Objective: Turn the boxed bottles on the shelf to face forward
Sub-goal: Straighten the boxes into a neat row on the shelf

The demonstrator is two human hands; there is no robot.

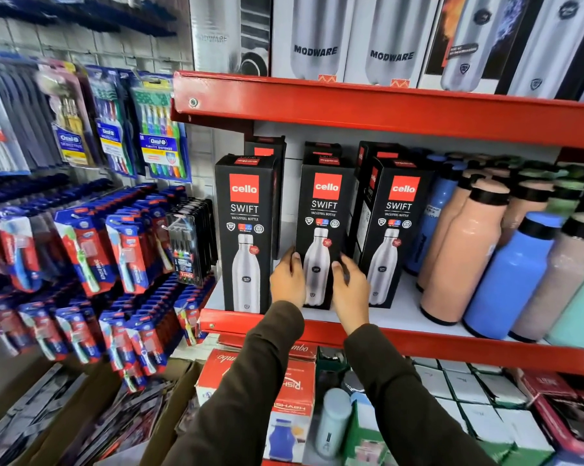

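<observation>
Three black Cello Swift bottle boxes stand in the front row on the red shelf. The left box and the middle box show their fronts. The right box is turned slightly, so its left side shows too. More black boxes stand behind them. My left hand grips the lower left edge of the middle box. My right hand is against its lower right edge, fingers curled on the front face.
Loose pink, blue and mint bottles crowd the shelf right of the boxes. Modware boxes fill the shelf above. Toothbrush packs hang on the wall at left. Red and white cartons lie below the shelf.
</observation>
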